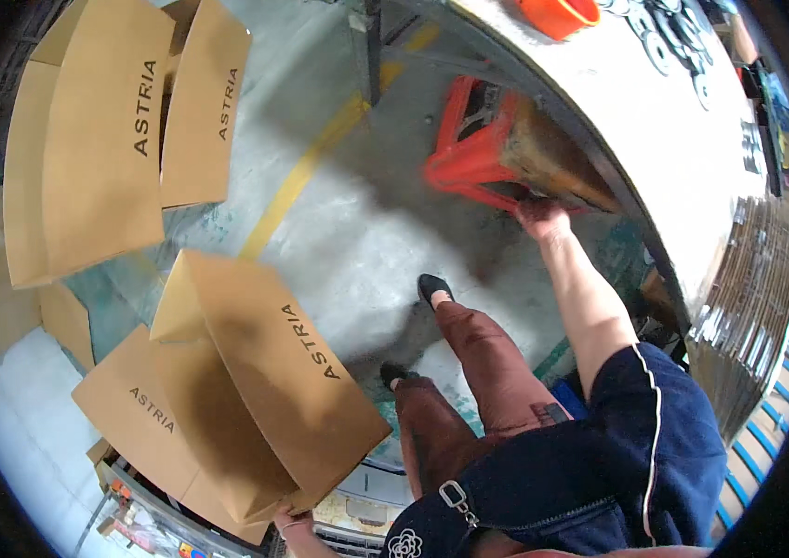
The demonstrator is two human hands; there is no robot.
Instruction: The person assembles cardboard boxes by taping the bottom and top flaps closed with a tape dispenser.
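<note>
My right hand [541, 219] is closed on the edge of a red plastic stool [492, 153], which is tipped on its side beneath the table's edge. The stool's seat has a worn brown covering, and its legs point to the left. At the lower middle, my left hand [294, 519] grips the bottom edge of a large open cardboard box [287, 372]. Dark printing marks the box's side, and its flaps stand spread open. The fingertips of my left hand are partly hidden by the cardboard.
More open cardboard boxes [101, 139] stand at the upper left. To the right is a white-topped table [636, 121] with metal rings [659, 46] and an orange container [557, 14]. A stack of flat cardboard [748, 298] sits by it. A yellow line [306, 172] crosses the floor.
</note>
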